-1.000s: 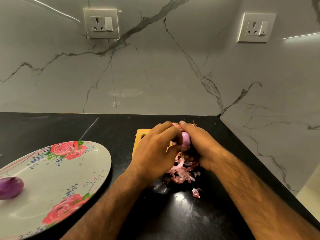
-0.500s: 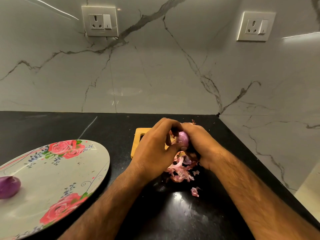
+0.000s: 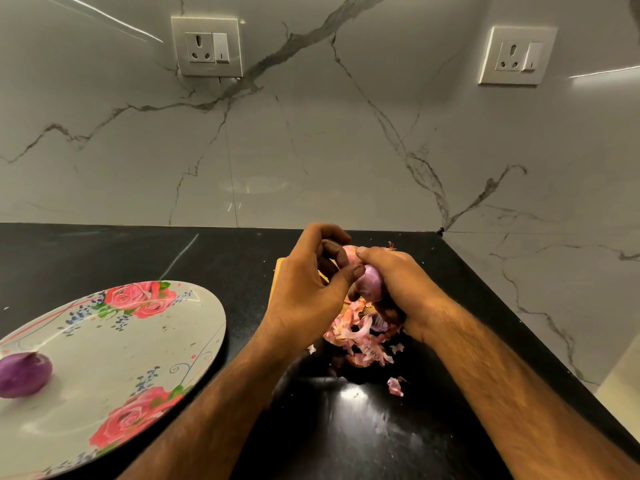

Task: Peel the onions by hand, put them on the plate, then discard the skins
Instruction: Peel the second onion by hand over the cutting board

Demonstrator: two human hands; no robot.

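Note:
A small pink-purple onion [image 3: 370, 284] is held above the black counter, gripped from the right by my right hand [image 3: 398, 282]. My left hand [image 3: 308, 289] curls around its left side, thumb pressed on the onion and fingers pinching at skin near its top. Below the hands lies a heap of pink onion skins [image 3: 362, 336]. A peeled purple onion [image 3: 24, 374] sits at the left on a flowered plate [image 3: 145, 341].
A yellow wooden board [image 3: 277, 271] shows partly behind my left hand. One loose skin scrap [image 3: 395, 386] lies nearer me on the black counter [image 3: 138, 254]. Marble walls close the back and right sides; the counter's right edge runs diagonally.
My left fingers have lifted and spread at the onion's top, and the onion has turned a little in my hands. The plate and the skin heap stay put.

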